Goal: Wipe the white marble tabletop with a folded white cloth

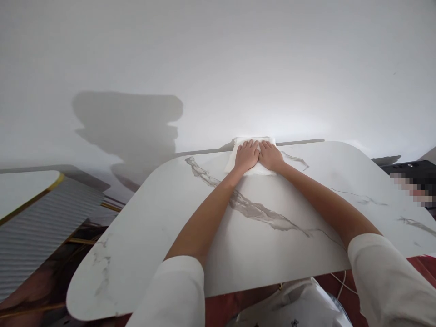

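Observation:
A white cloth (255, 170) with a ruffled edge lies flat at the far edge of a white marbled table (163, 218), close to the wall. My left hand (247, 155) presses flat on the cloth, its fingers stretched out toward the wall. Beside it, my right hand (270, 155) also lies flat on the cloth, and the two hands touch or nearly touch at the thumbs. Both arms reach straight across the tabletop. Part of the cloth is hidden under the palms.
A pale wall (218, 68) rises behind the table. On the left stands a cabinet (44, 227) with a grey ribbed side and gold trim. A black object (417, 170), partly blurred, sits at the right. Below the near edge is a white plastic bag (293, 306).

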A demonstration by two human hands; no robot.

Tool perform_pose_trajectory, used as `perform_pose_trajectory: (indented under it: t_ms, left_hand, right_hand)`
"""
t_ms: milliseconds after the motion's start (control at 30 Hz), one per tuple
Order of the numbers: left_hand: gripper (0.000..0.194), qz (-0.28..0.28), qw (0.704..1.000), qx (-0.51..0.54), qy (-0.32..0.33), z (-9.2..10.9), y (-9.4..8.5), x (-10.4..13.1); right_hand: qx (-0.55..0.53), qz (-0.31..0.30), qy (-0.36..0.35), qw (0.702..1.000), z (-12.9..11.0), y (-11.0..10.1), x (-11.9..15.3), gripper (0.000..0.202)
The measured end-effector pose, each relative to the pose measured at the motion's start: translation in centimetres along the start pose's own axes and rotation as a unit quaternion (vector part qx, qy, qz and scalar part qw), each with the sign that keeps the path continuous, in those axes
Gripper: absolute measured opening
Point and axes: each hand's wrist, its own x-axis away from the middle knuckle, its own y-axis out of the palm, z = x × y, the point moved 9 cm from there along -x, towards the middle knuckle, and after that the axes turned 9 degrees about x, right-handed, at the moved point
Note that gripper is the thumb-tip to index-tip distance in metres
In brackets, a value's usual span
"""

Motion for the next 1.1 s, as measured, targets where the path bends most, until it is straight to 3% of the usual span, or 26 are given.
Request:
perform_pose_trajectory:
  t_ms: [667, 1100]
  left_hand:
    - [0.054, -0.016, 0.999, 0.005, 0.029, 3.5, -0.5, 6.5]
    - [0.053, -0.017, 0.999, -0.002, 0.031, 5.7, -2.2, 13.1]
  right_hand:
    - [0.04, 0.006, 0.012, 0.999, -1.2, -2.2, 7.3, 0.053]
    - [0.033, -0.018, 0.001, 0.999, -3.8, -4.4, 13.4, 0.055]
